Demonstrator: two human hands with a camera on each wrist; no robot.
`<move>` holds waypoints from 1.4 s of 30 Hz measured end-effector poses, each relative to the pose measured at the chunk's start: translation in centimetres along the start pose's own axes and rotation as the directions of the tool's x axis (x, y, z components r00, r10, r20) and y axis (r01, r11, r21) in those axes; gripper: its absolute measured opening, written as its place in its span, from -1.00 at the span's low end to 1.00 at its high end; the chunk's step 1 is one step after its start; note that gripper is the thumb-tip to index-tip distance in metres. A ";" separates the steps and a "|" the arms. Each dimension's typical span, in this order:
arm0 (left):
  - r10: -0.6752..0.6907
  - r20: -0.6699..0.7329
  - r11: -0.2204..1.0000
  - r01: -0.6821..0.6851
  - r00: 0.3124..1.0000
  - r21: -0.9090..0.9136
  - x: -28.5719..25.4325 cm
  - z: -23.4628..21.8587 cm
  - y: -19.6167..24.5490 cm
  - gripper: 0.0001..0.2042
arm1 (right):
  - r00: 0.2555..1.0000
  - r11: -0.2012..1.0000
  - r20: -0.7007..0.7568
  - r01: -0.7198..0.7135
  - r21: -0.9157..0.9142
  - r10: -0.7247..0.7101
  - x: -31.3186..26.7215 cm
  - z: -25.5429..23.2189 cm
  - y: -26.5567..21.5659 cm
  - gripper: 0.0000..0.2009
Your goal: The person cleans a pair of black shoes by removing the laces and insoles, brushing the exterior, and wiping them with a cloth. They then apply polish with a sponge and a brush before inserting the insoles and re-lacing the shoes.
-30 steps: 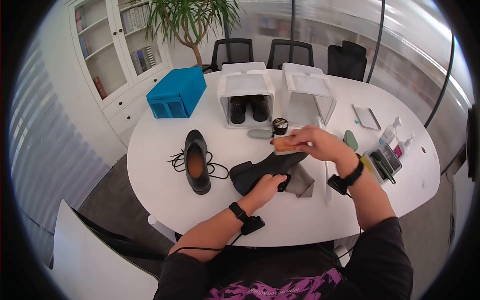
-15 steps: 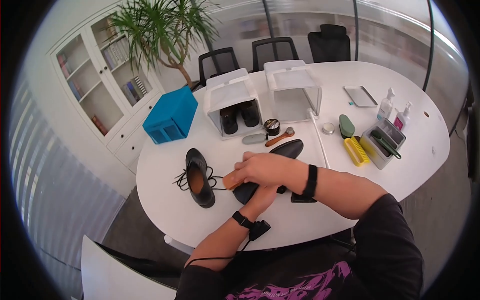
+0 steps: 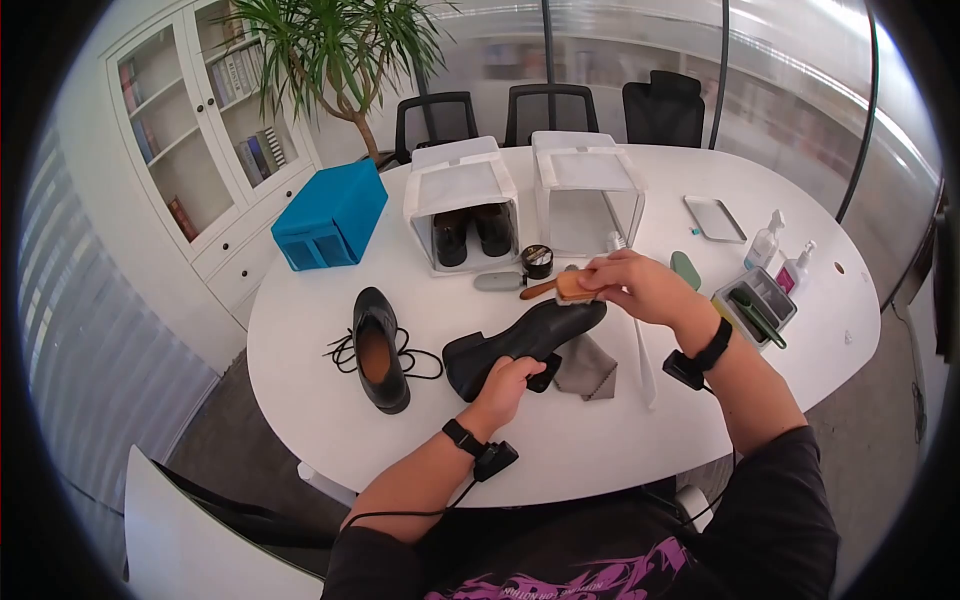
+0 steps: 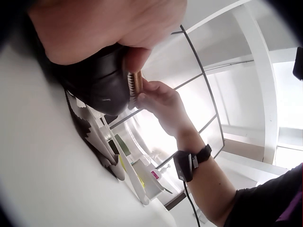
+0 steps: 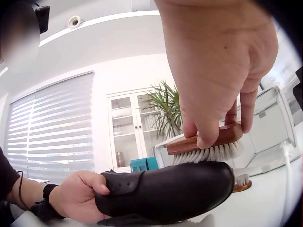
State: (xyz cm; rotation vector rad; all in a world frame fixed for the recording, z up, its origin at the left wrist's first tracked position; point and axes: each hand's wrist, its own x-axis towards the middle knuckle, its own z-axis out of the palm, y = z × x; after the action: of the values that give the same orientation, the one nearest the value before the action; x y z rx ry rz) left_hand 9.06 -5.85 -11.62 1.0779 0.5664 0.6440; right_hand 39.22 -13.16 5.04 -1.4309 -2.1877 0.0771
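A black shoe (image 3: 520, 340) lies tilted in my left hand (image 3: 500, 393), whose thumb and fingers grip it around the opening. My right hand (image 3: 645, 290) pinches a wooden brush (image 3: 576, 287) at the toe end. In the right wrist view the brush's pale bristles (image 5: 213, 153) meet the top of the shoe (image 5: 175, 191) near the toe. The left wrist view also has the brush (image 4: 136, 85) against the toe, between the right fingers. A second black shoe (image 3: 377, 350) with loose laces stands to the left.
A grey cloth (image 3: 588, 368) and a white stick-like tool (image 3: 646, 375) lie right of the shoe. Behind are a round black tin (image 3: 537, 261), two white boxes, one holding shoes (image 3: 451, 240), and a blue box (image 3: 330, 215). A grey tray (image 3: 752, 300) and bottles (image 3: 766, 240) stand at the right.
My right hand has moved with the brush from the shoe's heel end to its toe, uncovering the left hand and the cloth. The left hand still grips the shoe.
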 end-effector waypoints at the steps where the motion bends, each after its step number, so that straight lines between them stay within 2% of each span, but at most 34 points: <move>1: 0.053 0.023 0.997 -0.052 0.998 -0.057 -0.1 0.0 -0.1 -0.86 | 1.000 1.000 -0.001 0.001 -0.001 -0.001 -0.5 -0.1 0.2 -0.59; 3: 0.113 0.046 0.989 -0.107 0.993 -0.105 -0.1 0.0 0.4 -0.84 | 0.993 0.998 -0.110 -0.032 0.057 0.038 -1.7 -1.0 -1.0 -0.63; 4: 0.156 0.082 0.971 -0.138 0.984 -0.196 -0.3 -0.3 0.9 -0.78 | 0.992 0.998 -0.118 -0.033 0.058 0.039 -1.9 -1.4 -1.7 -0.63; 5: 0.197 0.118 0.946 -0.158 0.973 -0.284 -0.5 -0.3 1.5 -0.69 | 0.960 1.000 -0.278 -0.026 0.012 0.028 -2.0 -1.7 -2.8 -0.63; 6: 0.190 0.118 0.899 -0.124 0.975 -0.419 -1.2 0.4 2.9 -0.48 | 0.902 0.999 -0.432 -0.029 -0.035 0.010 -2.2 -1.9 -3.9 -0.63; 7: 0.213 0.133 0.868 -0.125 0.968 -0.480 -1.8 1.1 4.4 -0.35 | 0.898 0.999 -0.439 -0.035 -0.035 0.016 -2.2 -1.9 -5.4 -0.63; 9: 0.233 0.159 0.809 -0.100 0.959 -0.580 -3.4 2.2 6.9 -0.37 | 0.770 0.991 -0.639 -0.087 -0.105 0.000 -2.5 -1.2 -8.2 -0.61; 10: 0.235 0.153 0.807 -0.105 0.960 -0.581 -3.6 1.9 6.8 -0.37 | 0.767 0.994 -0.641 -0.042 -0.102 -0.034 -2.8 -0.6 -8.4 -0.58; 12: 0.250 0.254 0.682 0.016 0.934 -0.731 -3.4 1.0 6.8 -0.42 | 0.783 0.990 -0.613 0.025 -0.139 -0.106 -3.0 1.3 -9.8 -0.59; 13: 0.258 0.248 0.682 0.006 0.934 -0.732 -3.3 0.9 6.8 -0.42 | 0.793 0.982 -0.586 0.078 -0.174 -0.167 -3.1 2.4 -10.7 -0.60; 15: 0.302 0.198 0.595 -0.022 0.933 -0.803 -3.2 1.2 6.6 -0.47 | 0.854 0.965 -0.472 0.118 -0.233 -0.218 -3.9 5.1 -11.7 -0.62; 17: 0.319 0.176 0.586 -0.048 0.931 -0.809 -3.2 1.1 7.6 -0.49 | 0.854 0.975 -0.479 0.127 -0.185 -0.202 -5.0 7.7 -12.5 -0.66; 19: 0.339 0.150 0.575 -0.079 0.929 -0.814 -2.9 0.6 7.6 -0.50 | 0.888 0.974 -0.402 0.182 -0.137 -0.222 -5.6 8.9 -12.9 -0.67; 21: 0.370 0.099 0.734 -0.225 0.924 -0.640 -2.3 -0.8 6.4 -0.50 | 0.904 0.982 -0.385 0.164 -0.091 -0.187 -3.6 8.0 -12.3 -0.67; 22: 0.348 0.127 0.794 -0.221 0.929 -0.566 -2.8 0.1 7.0 -0.51 | 0.871 0.993 -0.477 0.100 -0.058 -0.116 -1.7 7.0 -11.6 -0.68; 23: 0.343 0.116 0.793 -0.221 0.932 -0.568 -3.0 0.8 7.3 -0.51 | 0.826 0.999 -0.563 0.035 -0.016 -0.038 -0.1 6.1 -11.1 -0.69; 24: 0.287 0.080 0.865 -0.222 0.955 -0.451 -3.1 1.4 7.5 -0.51 | 0.829 0.999 -0.558 0.035 -0.008 -0.034 1.1 5.3 -10.8 -0.69; 25: 0.235 0.039 0.922 -0.210 0.971 -0.326 -3.2 1.9 7.8 -0.50 | 0.836 0.999 -0.547 -0.014 0.051 0.040 2.3 4.4 -10.5 -0.71; 26: 0.216 0.033 0.927 -0.194 0.976 -0.322 -3.4 2.2 8.1 -0.49 | 0.837 0.992 -0.535 -0.063 0.106 0.111 2.9 4.1 -10.5 -0.72; 27: 0.217 0.029 0.926 -0.196 0.976 -0.322 -3.2 2.2 8.3 -0.49 | 0.839 0.992 -0.534 -0.061 0.108 0.109 2.8 4.6 -10.8 -0.72; 28: 0.231 0.036 0.923 -0.207 0.972 -0.324 -3.2 2.2 8.3 -0.48 | 0.874 0.994 -0.479 -0.038 0.098 0.081 2.1 5.7 -11.2 -0.72; 29: 0.247 0.040 0.918 -0.220 0.968 -0.330 -3.3 2.0 8.2 -0.47 | 0.907 0.996 -0.419 -0.013 0.089 0.049 1.1 7.1 -11.7 -0.72; 30: 0.225 0.025 0.903 -0.199 0.974 -0.380 -2.5 1.0 7.5 -0.46 | 0.938 1.000 -0.348 0.008 0.004 -0.006 -0.5 9.3 -11.6 -0.68; 31: 0.234 0.013 0.897 -0.211 0.972 -0.389 -2.3 0.6 7.6 -0.46 | 0.953 0.997 -0.294 0.077 -0.007 -0.076 -2.0 10.5 -12.3 -0.66; 32: 0.224 -0.067 0.848 -0.228 0.972 -0.478 -2.0 0.4 7.8 -0.46 | 0.927 0.986 -0.337 0.154 -0.059 -0.165 -3.5 11.9 -13.0 -0.69; 33: 0.203 -0.143 0.791 -0.248 0.969 -0.559 -1.7 0.2 7.8 -0.46 | 0.928 0.985 -0.328 0.165 -0.057 -0.175 -4.2 12.5 -13.4 -0.69; 34: 0.274 -0.216 0.737 -0.349 0.937 -0.579 -0.5 -0.7 7.1 -0.47 | 0.944 0.983 -0.275 0.179 -0.042 -0.184 -4.9 12.8 -13.6 -0.70; 35: 0.270 -0.220 0.738 -0.348 0.937 -0.579 -0.1 -1.6 6.8 -0.47 | 0.957 0.982 -0.224 0.186 -0.023 -0.186 -5.4 12.8 -13.8 -0.71; 37: 0.270 -0.281 0.696 -0.389 0.921 -0.604 0.2 -3.9 6.6 -0.49 | 0.963 0.988 -0.222 0.149 -0.031 -0.152 -4.8 11.5 -13.9 -0.72; 38: 0.278 -0.284 0.683 -0.397 0.918 -0.614 0.4 -4.7 6.9 -0.48 | 0.944 0.990 -0.301 0.142 0.008 -0.133 -4.1 10.7 -13.6 -0.72; 39: 0.277 -0.280 0.692 -0.393 0.919 -0.606 0.1 -5.5 7.0 -0.48 | 0.918 0.989 -0.380 0.138 0.045 -0.110 -3.9 10.3 -13.4 -0.71; 40: 0.314 -0.120 0.624 -0.300 0.942 -0.721 -0.2 -6.1 7.0 -0.47 | 0.927 0.990 -0.375 0.057 0.128 -0.005 -4.1 10.3 -13.2 -0.65; 41: 0.364 0.038 0.553 -0.183 0.931 -0.813 -0.7 -6.2 7.6 -0.46 | 0.924 0.990 -0.383 0.056 0.129 -0.003 -4.2 10.7 -13.4 -0.65; 42: 0.372 0.073 0.507 -0.137 0.925 -0.851 -0.6 -6.9 7.6 -0.44 | 0.919 0.862 -0.312 -0.054 0.504 0.240 -4.6 11.4 -13.9 -0.60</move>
State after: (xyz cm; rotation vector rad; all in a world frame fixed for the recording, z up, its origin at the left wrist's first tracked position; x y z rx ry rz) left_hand 2.34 0.49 -7.06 0.2849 -0.1778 0.8973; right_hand 23.86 -20.65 -2.19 -1.2026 -1.5980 0.3632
